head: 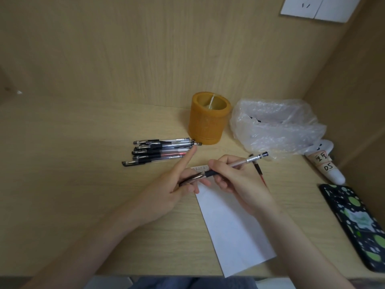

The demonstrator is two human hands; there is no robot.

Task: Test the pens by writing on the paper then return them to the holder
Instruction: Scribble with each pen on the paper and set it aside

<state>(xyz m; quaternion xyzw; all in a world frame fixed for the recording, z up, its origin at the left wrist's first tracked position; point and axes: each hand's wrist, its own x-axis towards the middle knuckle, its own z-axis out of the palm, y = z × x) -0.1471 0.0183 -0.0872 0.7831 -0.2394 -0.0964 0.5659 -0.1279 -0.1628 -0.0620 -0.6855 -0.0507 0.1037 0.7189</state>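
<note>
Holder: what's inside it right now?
Inside the orange holder only a thin pale strip shows, crossing the opening; nothing stands above the rim. The near wall covers the lower interior, so the bottom cannot be checked.

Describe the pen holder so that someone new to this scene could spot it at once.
Start at the wooden desk where it meets the back wall. There, between the pile of black-capped pens and the crumpled clear plastic bag, stands the pen holder. It is the only upright amber cylinder, open-topped.
</note>
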